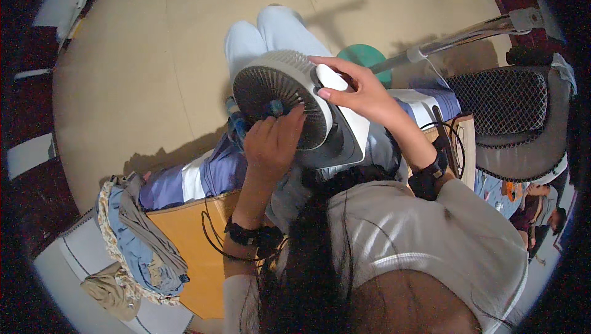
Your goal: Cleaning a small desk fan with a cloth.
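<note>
over the lap, the right hand (359, 91) grips the white fan (289, 103) at its rim, while the left hand (271, 143) presses curled fingers against its grille.

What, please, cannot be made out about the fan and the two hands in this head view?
- Fan: the hub of its grille is covered by the left hand.
- Blue thing under the left fingers: too hidden to identify.
- Fan's base: partly hidden by the right hand and dark hair.
- Right palm: turned away from view.
</note>
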`<state>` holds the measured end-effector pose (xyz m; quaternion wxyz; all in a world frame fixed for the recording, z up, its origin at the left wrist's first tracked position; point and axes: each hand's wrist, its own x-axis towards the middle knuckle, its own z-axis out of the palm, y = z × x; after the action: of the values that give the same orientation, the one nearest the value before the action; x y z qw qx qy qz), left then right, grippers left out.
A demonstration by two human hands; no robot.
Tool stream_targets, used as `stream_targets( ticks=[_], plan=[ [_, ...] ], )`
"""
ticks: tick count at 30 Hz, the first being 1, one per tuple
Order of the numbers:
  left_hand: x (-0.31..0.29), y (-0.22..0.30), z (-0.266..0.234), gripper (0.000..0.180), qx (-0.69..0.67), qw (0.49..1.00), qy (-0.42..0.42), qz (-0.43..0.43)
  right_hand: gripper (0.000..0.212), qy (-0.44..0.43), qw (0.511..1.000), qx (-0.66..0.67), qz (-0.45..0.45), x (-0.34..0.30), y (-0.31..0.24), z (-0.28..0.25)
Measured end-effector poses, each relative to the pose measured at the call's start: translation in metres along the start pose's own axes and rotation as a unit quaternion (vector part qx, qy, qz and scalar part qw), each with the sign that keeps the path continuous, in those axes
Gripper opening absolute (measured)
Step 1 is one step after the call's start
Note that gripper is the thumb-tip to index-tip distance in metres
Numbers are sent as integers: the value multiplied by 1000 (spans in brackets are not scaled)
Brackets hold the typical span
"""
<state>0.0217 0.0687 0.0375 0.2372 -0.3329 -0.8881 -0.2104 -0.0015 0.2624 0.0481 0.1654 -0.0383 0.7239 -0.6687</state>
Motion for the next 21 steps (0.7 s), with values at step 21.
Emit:
stream_targets(
  ticks=[21],
  plan=[
    [10, -3, 1, 15, -53, 997, -5, -58, 46, 19, 999, -32, 3, 2, -2, 4]
  ],
)
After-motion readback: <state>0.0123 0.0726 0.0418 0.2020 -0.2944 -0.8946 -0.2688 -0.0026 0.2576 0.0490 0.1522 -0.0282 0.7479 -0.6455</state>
